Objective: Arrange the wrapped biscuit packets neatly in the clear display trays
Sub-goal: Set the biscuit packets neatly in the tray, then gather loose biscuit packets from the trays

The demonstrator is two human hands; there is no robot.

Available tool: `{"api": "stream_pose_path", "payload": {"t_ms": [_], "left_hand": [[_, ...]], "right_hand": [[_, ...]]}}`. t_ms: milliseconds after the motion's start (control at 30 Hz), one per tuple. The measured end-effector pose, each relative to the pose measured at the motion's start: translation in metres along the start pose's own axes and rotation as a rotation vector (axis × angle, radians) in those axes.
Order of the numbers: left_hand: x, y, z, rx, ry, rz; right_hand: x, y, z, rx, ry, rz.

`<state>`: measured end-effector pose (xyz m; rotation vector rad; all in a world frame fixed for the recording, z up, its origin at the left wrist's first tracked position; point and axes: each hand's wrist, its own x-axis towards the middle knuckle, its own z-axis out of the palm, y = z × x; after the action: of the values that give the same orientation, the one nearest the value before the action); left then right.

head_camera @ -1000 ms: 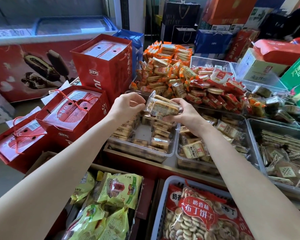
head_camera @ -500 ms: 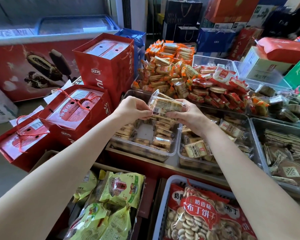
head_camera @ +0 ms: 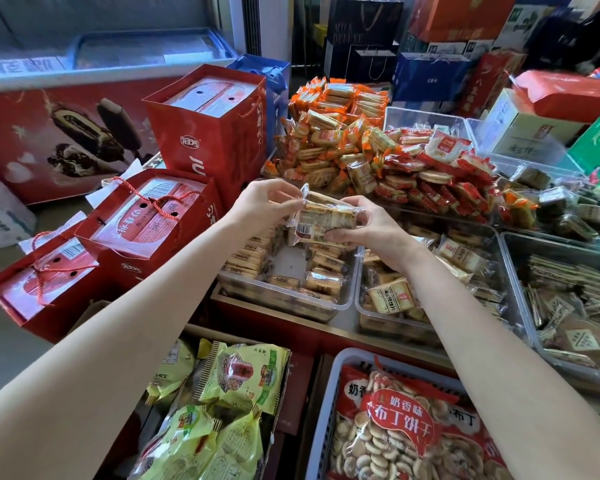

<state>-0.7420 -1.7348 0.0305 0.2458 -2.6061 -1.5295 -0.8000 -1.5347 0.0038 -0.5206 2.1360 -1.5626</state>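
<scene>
- You are holding a small stack of wrapped biscuit packets (head_camera: pixel 321 221) between both hands, above the clear display tray (head_camera: pixel 284 299) in the middle of the bench (head_camera: pixel 340 322).
- Your left hand (head_camera: pixel 264 206) is pinching the stack's left end, its grip narrow, fingertips curled onto the wrapper edge.
- Your right hand (head_camera: pixel 371 230) is cupping the stack's right side, fingers curled round it, thumb over the top.
- The tray below is carrying more packets along its left and right walls, with a bare strip between.
- A second tray (head_camera: pixel 426 306) of packets is sitting just right of it.
- Orange-wrapped packets (head_camera: pixel 333 140) are piled on the far side.
</scene>
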Motion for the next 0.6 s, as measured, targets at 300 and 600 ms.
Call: {"api": "stream_pose_path", "payload": {"t_ms": [300, 600], "left_hand": [[0.005, -0.006, -0.002, 0.224, -0.031, 0.125], [0.000, -0.003, 0.000, 0.188, -0.280, 0.011]], "right_hand": [[0.001, -0.009, 0.000, -0.256, 0.095, -0.030], [-0.008, -0.023, 0.004, -0.186, 0.012, -0.109]]}}
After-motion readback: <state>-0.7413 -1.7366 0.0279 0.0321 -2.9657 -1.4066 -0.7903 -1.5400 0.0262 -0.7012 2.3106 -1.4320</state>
